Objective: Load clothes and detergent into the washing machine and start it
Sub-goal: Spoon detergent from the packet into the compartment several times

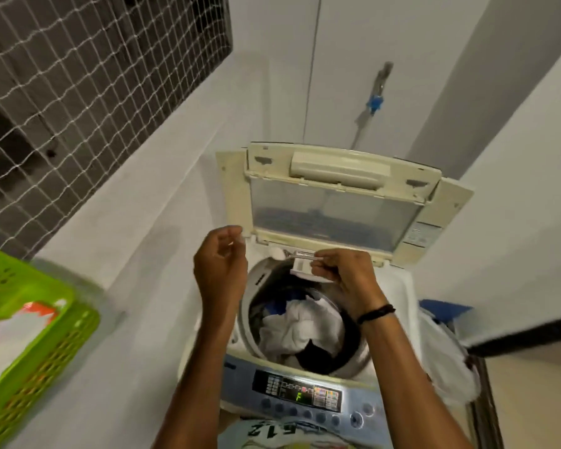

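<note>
A top-loading washing machine (399, 286) stands below me with its lid (334, 202) raised. White, blue and black clothes (300, 328) lie in the drum. Over the drum's far rim, my right hand (344, 273) pinches a small white detergent sachet (302, 265). To the left of the lid's corner, my left hand (221, 264) is raised and pinches a tiny torn white strip (240, 239) between thumb and fingers. The control panel (297, 392) at the near edge shows a lit green display.
A green plastic basket (30, 345) with white and orange items sits at the lower left. A netted window (78, 76) fills the upper left. A tap with a blue fitting (374, 103) is on the wall behind the machine. White cloth (447, 361) hangs at the machine's right.
</note>
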{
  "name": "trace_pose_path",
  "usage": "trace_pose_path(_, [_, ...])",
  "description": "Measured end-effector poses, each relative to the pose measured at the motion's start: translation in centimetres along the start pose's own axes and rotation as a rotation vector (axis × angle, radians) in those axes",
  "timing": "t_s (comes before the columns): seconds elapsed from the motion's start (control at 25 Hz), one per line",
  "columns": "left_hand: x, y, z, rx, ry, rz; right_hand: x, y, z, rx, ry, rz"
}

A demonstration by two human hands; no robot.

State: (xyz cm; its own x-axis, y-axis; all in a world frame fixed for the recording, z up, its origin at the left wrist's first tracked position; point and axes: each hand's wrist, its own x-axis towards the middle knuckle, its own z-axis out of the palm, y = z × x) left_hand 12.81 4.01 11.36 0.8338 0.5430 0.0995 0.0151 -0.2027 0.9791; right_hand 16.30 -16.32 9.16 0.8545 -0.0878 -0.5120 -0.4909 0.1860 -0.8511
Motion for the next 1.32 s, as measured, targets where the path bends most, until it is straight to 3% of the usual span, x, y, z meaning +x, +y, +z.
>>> trace_pose_path(0.24, [0.9, -6.5, 8.1, -0.432, -0.143, -0.692, 5.8, 3.9, -5.8, 0.19, 0.268, 0.033])
trace_pose_path(0.48, [1.1, -11.5, 12.4, -0.686, -0.266, -1.157, 9.6, 7.5, -6.9, -0.133, 0.414, -0.028])
trace_pose_path(0.72, [1.1, -13.9, 14.2, -0.664, -0.234, -1.267, 10.2, 9.5, -5.0, -0.754, 0.34, -0.357])
trace_pose_path(0.96, [1.2, -14.3, 14.9, -0.67, -0.251, -1.277, 8.7, 10.3, -4.2, -0.888, 0.366, -0.522])
trace_pose_path(1.16, [1.3, -14.6, 15.6, -0.652, -0.293, -1.271, 9.8, 11.2, -4.0, -0.95, 0.312, -0.507])
trace_pose_path(1.32, [1.2, -14.7, 16.1, -0.648, -0.303, -1.265, 10.3, 11.2, -3.7, -0.995, 0.277, -0.391])
